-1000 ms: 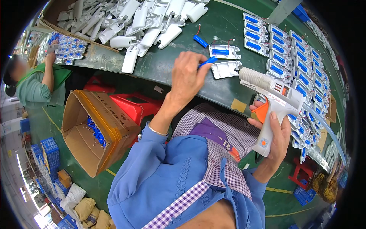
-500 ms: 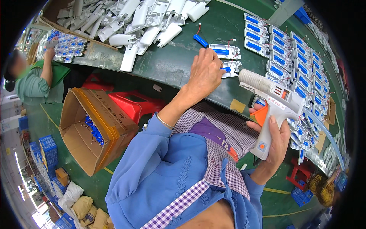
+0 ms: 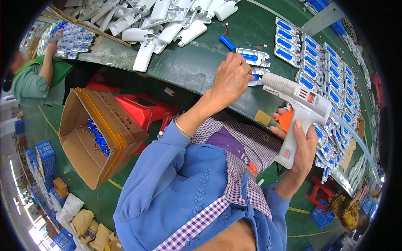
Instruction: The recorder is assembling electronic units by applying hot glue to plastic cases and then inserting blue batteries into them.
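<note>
My right hand (image 3: 305, 146) is wrapped round the handle of a white hot glue gun (image 3: 301, 113) with an orange trigger. The gun's nozzle points left, close to a white plastic shell (image 3: 263, 71) at the table's front edge. My left hand (image 3: 231, 79) is closed, fingertips down at the blue battery (image 3: 254, 77) in that shell; they partly hide it. Just beyond lies another white shell (image 3: 260, 57) with a blue battery inside. A loose blue battery (image 3: 227, 42) with a red wire rests to the left of it.
Several rows of filled shells (image 3: 310, 56) cover the table's right side. White casings (image 3: 167, 25) are heaped at the far left. A cardboard box (image 3: 121, 129) of blue batteries and a red stool (image 3: 144, 108) stand below the edge. A co-worker (image 3: 37, 79) sits at left.
The view has shifted slightly. The glue gun's nozzle is nearer my left hand and the near shell. My left hand stays at the battery, my right hand on the gun.
</note>
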`<action>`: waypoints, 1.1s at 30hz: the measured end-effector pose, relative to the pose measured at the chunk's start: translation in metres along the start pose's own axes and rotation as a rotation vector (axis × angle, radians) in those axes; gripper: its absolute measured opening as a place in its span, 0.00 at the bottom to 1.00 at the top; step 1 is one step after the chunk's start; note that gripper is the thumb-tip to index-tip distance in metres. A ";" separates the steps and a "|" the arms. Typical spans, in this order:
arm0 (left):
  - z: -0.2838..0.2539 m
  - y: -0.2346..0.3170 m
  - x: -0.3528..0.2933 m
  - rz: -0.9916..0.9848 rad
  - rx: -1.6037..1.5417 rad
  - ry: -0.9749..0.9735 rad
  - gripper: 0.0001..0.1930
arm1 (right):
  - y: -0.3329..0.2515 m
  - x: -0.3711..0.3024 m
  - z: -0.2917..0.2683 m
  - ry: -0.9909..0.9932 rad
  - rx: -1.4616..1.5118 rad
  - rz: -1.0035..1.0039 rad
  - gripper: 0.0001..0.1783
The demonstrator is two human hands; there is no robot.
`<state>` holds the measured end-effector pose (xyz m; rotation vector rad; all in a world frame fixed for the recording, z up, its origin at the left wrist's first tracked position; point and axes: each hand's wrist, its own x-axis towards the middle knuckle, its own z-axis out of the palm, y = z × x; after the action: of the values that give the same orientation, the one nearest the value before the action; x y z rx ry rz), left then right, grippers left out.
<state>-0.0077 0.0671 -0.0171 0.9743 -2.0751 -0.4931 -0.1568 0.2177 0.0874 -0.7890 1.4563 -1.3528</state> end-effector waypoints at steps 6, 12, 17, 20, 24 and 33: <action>0.002 0.002 -0.003 -0.011 0.013 0.018 0.08 | -0.003 0.006 0.001 -0.023 -0.046 0.011 0.22; 0.002 0.003 -0.004 -0.011 -0.010 0.029 0.08 | 0.000 0.009 -0.004 -0.003 -0.081 0.048 0.20; 0.004 0.003 -0.004 -0.017 -0.018 0.031 0.07 | -0.002 0.004 -0.004 0.026 -0.121 0.043 0.19; 0.005 0.001 -0.004 -0.005 -0.026 0.028 0.07 | -0.001 0.000 -0.008 0.011 -0.125 0.051 0.19; 0.003 0.000 -0.003 -0.011 -0.034 0.007 0.08 | 0.000 -0.005 -0.008 0.021 -0.136 0.054 0.18; -0.007 -0.014 0.009 0.086 -0.125 0.087 0.06 | 0.001 -0.010 -0.008 0.042 -0.072 0.013 0.19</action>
<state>0.0010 0.0517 -0.0167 0.8158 -1.9748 -0.5195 -0.1612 0.2302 0.0884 -0.8006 1.5480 -1.3205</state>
